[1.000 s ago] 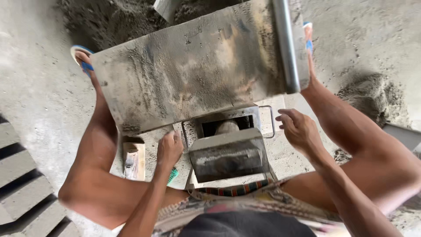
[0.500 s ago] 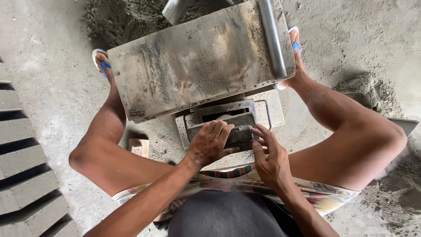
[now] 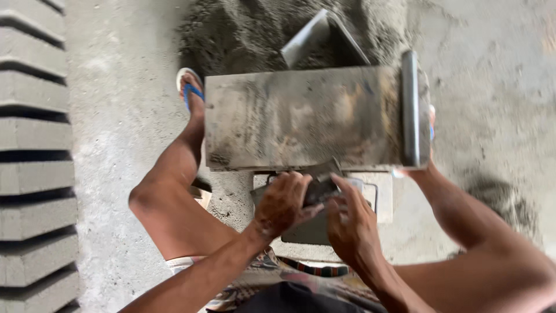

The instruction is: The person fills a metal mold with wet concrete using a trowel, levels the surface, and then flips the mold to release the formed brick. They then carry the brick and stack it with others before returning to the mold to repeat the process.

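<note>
Left hand (image 3: 284, 203): curled onto the dark mould (image 3: 318, 191).
Right hand (image 3: 350, 223): fingers spread, pressed on it (grip unclear).
Technique: even pressure is best applied by both.

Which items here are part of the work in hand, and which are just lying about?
In use: left hand and right hand on the small metal mould; large metal plate just behind.
Lying about: stacked concrete blocks; sand heap; shovel.

grey ridged blocks (image 3: 35, 156) stacked at left | sand heap (image 3: 249, 29) at top | shovel blade (image 3: 315, 35) in sand
</note>
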